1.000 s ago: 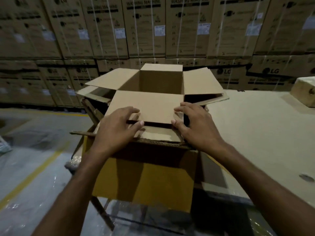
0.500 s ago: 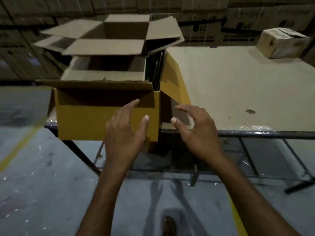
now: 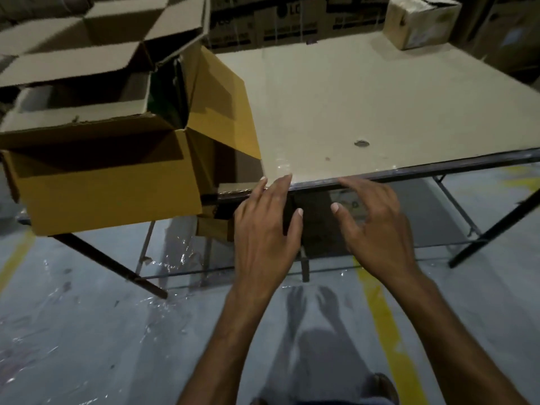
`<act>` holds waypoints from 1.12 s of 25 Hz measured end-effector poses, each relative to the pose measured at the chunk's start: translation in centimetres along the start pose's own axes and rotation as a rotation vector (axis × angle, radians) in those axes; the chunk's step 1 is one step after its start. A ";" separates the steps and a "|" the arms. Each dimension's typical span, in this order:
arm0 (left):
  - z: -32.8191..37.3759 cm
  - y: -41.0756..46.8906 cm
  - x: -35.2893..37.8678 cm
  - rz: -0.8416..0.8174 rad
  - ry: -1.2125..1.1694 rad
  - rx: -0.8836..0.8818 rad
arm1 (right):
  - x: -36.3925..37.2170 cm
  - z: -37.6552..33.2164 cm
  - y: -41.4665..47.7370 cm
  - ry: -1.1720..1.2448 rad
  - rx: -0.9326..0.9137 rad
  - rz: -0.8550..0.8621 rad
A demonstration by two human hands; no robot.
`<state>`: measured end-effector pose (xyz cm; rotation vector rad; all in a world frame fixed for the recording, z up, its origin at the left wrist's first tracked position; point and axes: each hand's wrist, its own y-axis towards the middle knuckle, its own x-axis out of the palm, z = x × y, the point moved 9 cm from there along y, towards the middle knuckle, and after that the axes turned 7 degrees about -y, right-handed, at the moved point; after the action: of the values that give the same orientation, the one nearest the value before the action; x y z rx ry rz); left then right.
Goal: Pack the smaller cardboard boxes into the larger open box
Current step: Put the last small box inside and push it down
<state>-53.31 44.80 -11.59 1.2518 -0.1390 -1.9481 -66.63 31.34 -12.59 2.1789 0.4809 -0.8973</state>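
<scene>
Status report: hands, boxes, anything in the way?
Left hand, right hand open, empty, at table edge. Small box in big box, flaps open. Far box at table corner. Nothing seen blocking.

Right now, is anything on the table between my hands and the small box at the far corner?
Nothing visible does. The left hand and right hand hover open at the near edge of the table, and bare tabletop runs to the small box. Only a flat round mark lies between.

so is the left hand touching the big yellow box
Apart. The head view shows a clear gap between the left hand and the big yellow box to its left.
</scene>
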 end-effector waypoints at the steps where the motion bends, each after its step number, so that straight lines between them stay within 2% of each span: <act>1: 2.0 0.6 1.3 0.006 0.012 0.032 | -1.1 1.7 0.3 -0.014 -0.014 0.008; 9: 17.9 9.6 12.1 0.143 0.033 0.088 | -11.6 16.2 8.3 -0.134 -0.189 0.006; 14: 23.0 15.3 16.8 0.181 0.042 0.076 | -14.0 23.2 14.8 -0.133 -0.237 -0.007; 22: 23.0 27.6 26.4 0.243 -0.003 0.009 | -11.2 31.8 27.2 -0.122 -0.225 -0.050; 28: 22.7 36.8 33.2 0.216 0.001 -0.067 | -9.6 37.8 36.7 -0.103 -0.210 -0.103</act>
<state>-57.31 -9.32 -6.33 1.1444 -0.1988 -1.7526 -69.62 -21.83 -6.95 1.9227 0.6132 -0.9642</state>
